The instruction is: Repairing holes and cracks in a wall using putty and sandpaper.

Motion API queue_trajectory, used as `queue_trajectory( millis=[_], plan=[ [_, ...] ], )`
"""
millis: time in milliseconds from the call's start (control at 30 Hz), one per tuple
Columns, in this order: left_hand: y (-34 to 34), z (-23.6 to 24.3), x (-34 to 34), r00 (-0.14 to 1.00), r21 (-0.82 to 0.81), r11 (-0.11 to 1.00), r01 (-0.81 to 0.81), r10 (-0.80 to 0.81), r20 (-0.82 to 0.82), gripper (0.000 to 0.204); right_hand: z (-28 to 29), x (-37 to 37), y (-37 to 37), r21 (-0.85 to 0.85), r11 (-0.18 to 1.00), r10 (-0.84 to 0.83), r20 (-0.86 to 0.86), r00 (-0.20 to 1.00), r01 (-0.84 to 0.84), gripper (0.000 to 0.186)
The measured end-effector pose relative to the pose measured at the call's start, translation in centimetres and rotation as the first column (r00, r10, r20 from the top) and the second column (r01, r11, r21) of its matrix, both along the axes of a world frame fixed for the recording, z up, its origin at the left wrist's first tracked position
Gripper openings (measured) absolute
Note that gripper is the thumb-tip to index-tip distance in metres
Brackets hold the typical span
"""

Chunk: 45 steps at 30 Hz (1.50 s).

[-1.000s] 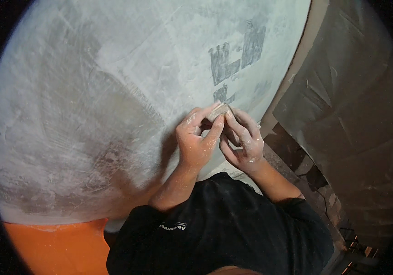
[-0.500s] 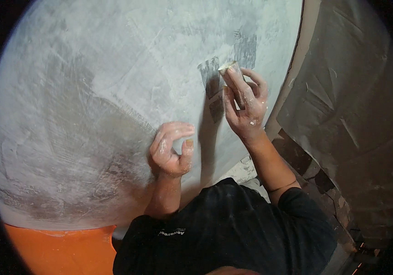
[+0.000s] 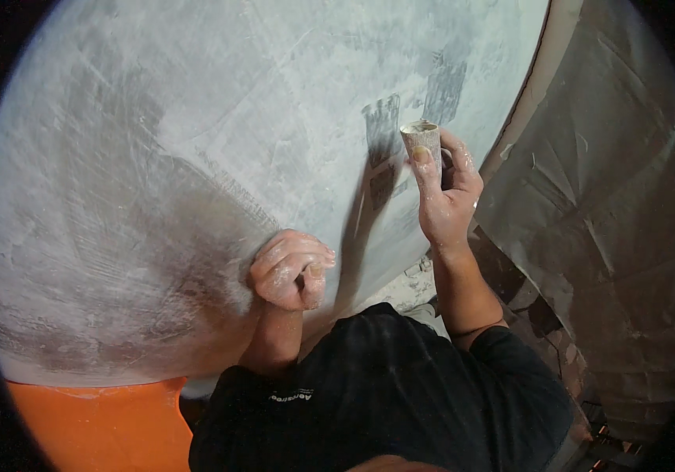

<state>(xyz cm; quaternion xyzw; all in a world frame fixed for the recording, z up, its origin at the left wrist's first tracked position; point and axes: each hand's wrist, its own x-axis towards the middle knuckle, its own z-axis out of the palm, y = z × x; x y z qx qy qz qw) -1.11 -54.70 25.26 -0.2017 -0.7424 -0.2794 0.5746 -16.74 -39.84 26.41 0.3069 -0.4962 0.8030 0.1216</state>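
A short dusty tube-shaped roll (image 3: 421, 135), pale grey with an open rim at its upper end, is in my right hand (image 3: 450, 206). My thumb presses its near side while the fingers curl behind it. Powder clings to both hands. Before me spreads a large pale grey plastered surface (image 3: 219, 86) with darker smeared areas. Several dark rectangular patches lie just left of and above the roll. Lower left, my left hand (image 3: 288, 271) is loosely curled with its thumb drawn to the fingers; no object shows in it, and its palm is hidden.
Along the right side hangs a wrinkled grey-brown sheet (image 3: 589, 181), beyond the plastered surface's edge. Rubble-like debris (image 3: 546, 315) lies under the sheet, beside my right forearm. An orange panel or container (image 3: 101, 421) stands at the lower left.
My right hand has shifted slightly right and down and tipped the roll more upright, so its open end shows. The left hand has lowered a little and its fingers have closed in.
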Motion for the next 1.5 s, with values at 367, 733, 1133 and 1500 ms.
queue_trajectory(
  millis=[367,733,1133,1500],
  plan=[
    [0.4,0.7,-2.4,0.991,-0.036,0.993,0.108,-0.105,0.080,0.017,1.0,-2.5,-2.0,-0.078,0.823,-0.527,-0.475,0.705,0.563,0.019],
    [-0.5,-0.1,-2.6,0.982,-0.043,0.986,0.159,-0.153,0.113,0.015,0.0,-2.2,-4.2,-0.106,0.726,-0.613,-0.549,0.568,0.680,0.034],
    [-1.0,-0.6,-2.6,0.980,-0.129,0.978,0.164,-0.148,0.130,0.014,-0.7,-1.0,-4.4,-0.087,0.726,-0.619,-0.514,0.594,0.682,0.039],
    [-1.3,-1.0,-2.8,0.976,-0.133,0.970,0.203,-0.189,0.109,0.012,-2.6,-0.2,-3.4,0.091,0.777,-0.480,-0.554,0.680,0.623,0.047]
  ],
)
